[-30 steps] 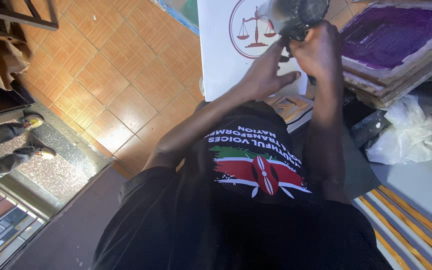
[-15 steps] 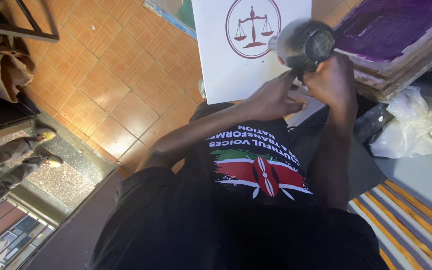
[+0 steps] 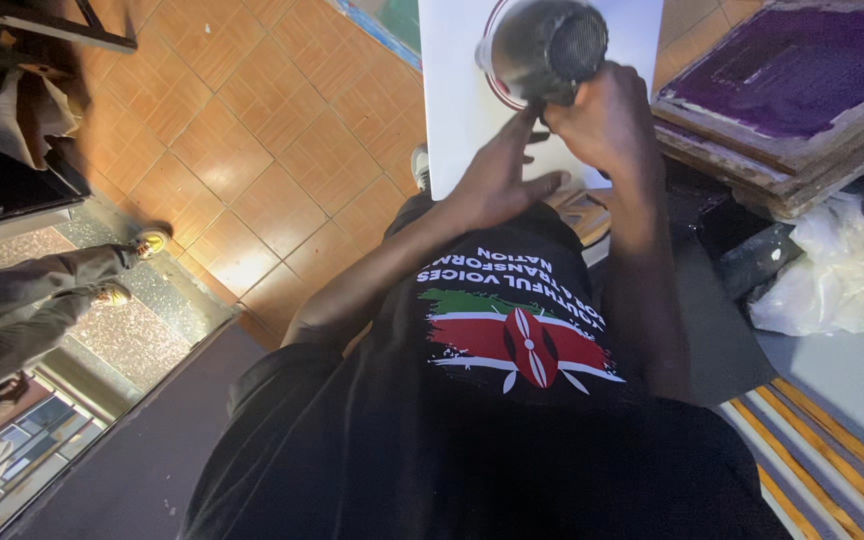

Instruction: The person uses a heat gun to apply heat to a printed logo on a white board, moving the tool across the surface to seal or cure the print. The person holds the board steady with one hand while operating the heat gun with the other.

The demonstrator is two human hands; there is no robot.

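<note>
- An orange-brown tiled floor (image 3: 252, 130) fills the background, seen from above over the person's black printed T-shirt (image 3: 512, 340).
- Far to the left of the fingers, another person's trousered legs (image 3: 32, 300) and shoes are seen on a speckled stone step.
- Also well left of the fingers, at the top edge, a dark frame and a crumpled tan cloth (image 3: 12, 110) are seen.
- The left hand (image 3: 497, 175) is laid with its fingers (image 3: 537, 185) spread flat and open on a white sheet (image 3: 452, 110); nothing is gripped by it.
- The white sheet stands just above and behind the fingers; a round dark red emblem is printed on it, mostly hidden.
- The right hand (image 3: 607, 125) is closed around the handle of a grey hair dryer (image 3: 547, 45), which is held directly above both sets of fingers, in front of the emblem, with its round mesh rear grille turned towards the camera.
- To the right of the fingers, wooden screen frames (image 3: 782, 90) with purple mesh are stacked.
- Lower right of the fingers, a crumpled white plastic bag (image 3: 842, 275) lies on a grey surface, and a striped cloth (image 3: 832, 460) is seen below it.
</note>
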